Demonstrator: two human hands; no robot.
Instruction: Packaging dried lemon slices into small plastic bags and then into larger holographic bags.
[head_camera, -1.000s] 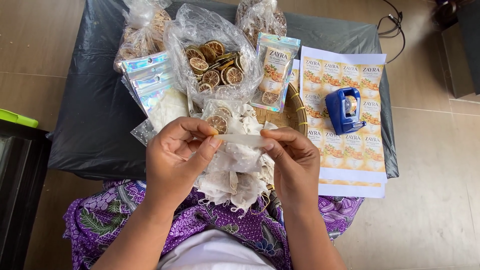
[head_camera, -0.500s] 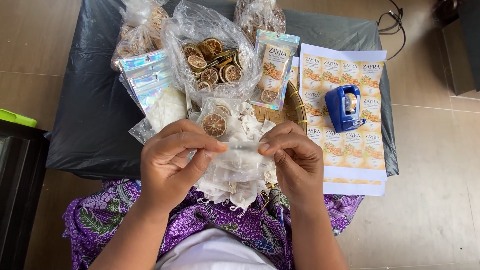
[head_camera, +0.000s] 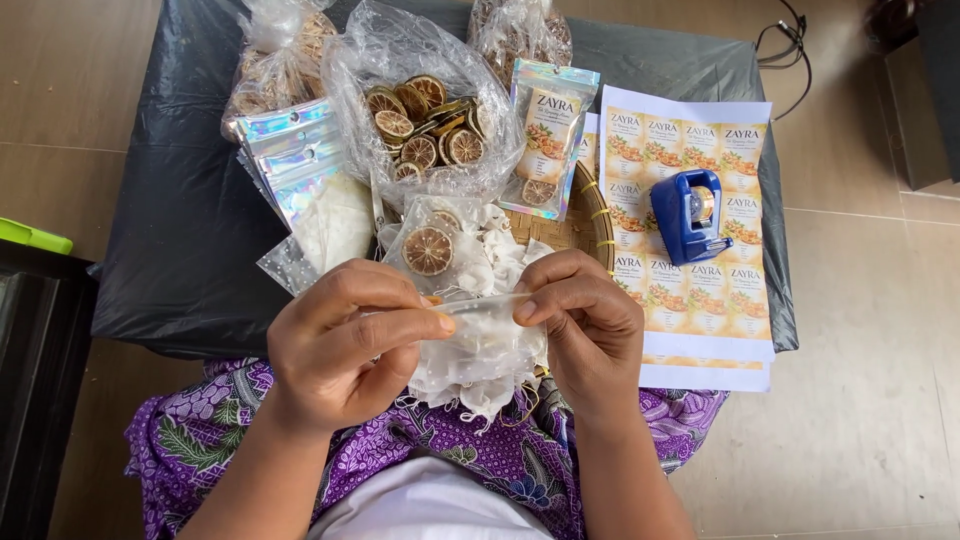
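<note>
The left hand (head_camera: 345, 345) and right hand (head_camera: 590, 325) now sit lower and a little further apart than a second ago, stretching the small clear pouch (head_camera: 480, 305) flatter between them. A dried citrus slice (head_camera: 428, 250) behind them is now fully uncovered.

It looked like a home where snacks got packed: a tiled floor (head_camera: 870, 330), bags of dried fruit slices (head_camera: 425, 130), label sheets (head_camera: 690, 230) and shiny pouches (head_camera: 290, 160).
</note>
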